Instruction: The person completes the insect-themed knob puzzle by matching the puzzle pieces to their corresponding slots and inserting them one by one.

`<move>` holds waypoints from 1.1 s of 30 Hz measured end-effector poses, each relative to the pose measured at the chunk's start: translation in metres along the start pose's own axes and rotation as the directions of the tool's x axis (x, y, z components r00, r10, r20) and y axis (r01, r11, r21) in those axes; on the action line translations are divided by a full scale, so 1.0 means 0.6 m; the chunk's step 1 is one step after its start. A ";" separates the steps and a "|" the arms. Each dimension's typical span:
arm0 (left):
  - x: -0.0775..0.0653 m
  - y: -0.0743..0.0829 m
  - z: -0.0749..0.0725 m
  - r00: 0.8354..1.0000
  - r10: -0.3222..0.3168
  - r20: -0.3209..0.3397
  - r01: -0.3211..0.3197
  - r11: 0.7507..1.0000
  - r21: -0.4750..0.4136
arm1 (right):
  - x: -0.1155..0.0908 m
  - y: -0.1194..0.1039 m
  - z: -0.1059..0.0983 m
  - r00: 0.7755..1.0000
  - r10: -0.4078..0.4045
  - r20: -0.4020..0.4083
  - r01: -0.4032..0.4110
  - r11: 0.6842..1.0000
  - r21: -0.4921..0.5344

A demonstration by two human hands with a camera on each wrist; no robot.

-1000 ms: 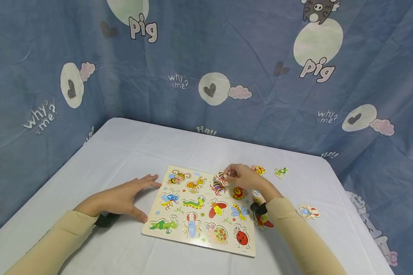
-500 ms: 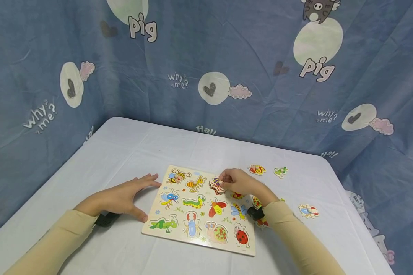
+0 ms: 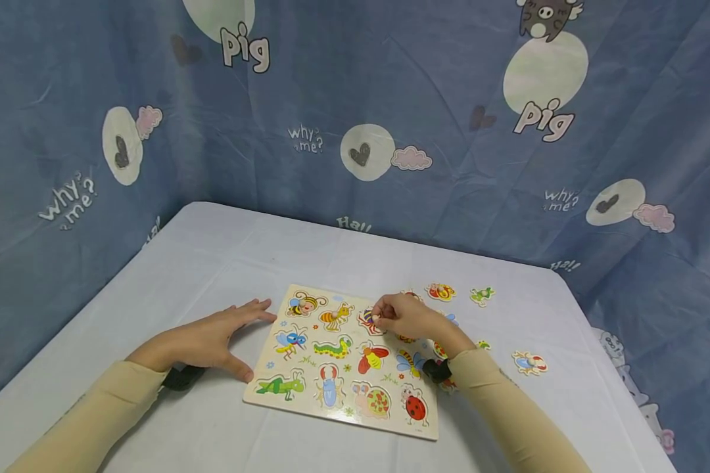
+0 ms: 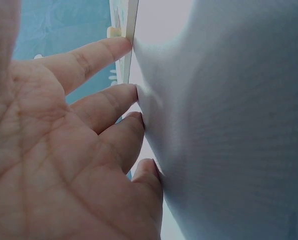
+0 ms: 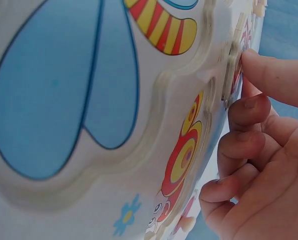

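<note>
A wooden puzzle board (image 3: 357, 332) printed with insects lies flat on the table. My right hand (image 3: 411, 316) pinches the knob of a spider puzzle piece (image 3: 367, 319) between thumb and fingers, at the spider's place in the board's far row. In the right wrist view, that piece (image 5: 231, 70) sits at the board's surface, its edge still showing, partly hidden by the thumb (image 5: 273, 72). My left hand (image 3: 210, 338) rests on the table with fingers spread, thumb and index fingertip at the board's left edge. The bee piece (image 3: 304, 304) and ant piece (image 3: 336, 318) lie in the board with knobs up.
Loose knobbed pieces lie right of the board: a butterfly-like piece (image 3: 440, 292), a green piece (image 3: 482, 296) and a stag beetle (image 3: 530, 362). More pieces are partly hidden under the right forearm. A patterned blue curtain (image 3: 307, 184) hangs behind the white-covered table (image 3: 236, 263).
My right hand has moved left and slightly nearer, carrying the spider piece from beside its place to over it. The left hand and the board have stayed put.
</note>
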State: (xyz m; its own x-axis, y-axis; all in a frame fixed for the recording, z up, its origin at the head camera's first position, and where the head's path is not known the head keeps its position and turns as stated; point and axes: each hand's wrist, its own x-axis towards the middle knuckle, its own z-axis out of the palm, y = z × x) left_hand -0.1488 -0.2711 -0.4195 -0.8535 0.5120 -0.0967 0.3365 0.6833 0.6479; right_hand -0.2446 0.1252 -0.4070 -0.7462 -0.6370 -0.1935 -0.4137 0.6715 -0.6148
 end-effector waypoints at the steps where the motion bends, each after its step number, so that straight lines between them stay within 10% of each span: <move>1: 0.000 0.000 0.001 1.000 -0.001 0.001 0.001 1.000 -0.003 | 0.000 0.000 0.001 1.000 0.007 -0.001 -0.007 1.000 0.004; 33: 0.002 0.002 0.003 1.000 -0.016 0.005 0.016 1.000 -0.002 | -0.009 0.001 0.000 0.999 0.008 -0.039 -0.008 1.000 0.004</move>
State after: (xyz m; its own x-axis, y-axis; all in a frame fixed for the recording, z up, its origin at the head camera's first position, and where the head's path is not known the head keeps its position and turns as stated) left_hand -0.1487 -0.2691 -0.4201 -0.8569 0.5035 -0.1104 0.3223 0.6904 0.6477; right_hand -0.2406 0.1289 -0.4063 -0.7691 -0.6164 -0.1689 -0.4056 0.6750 -0.6163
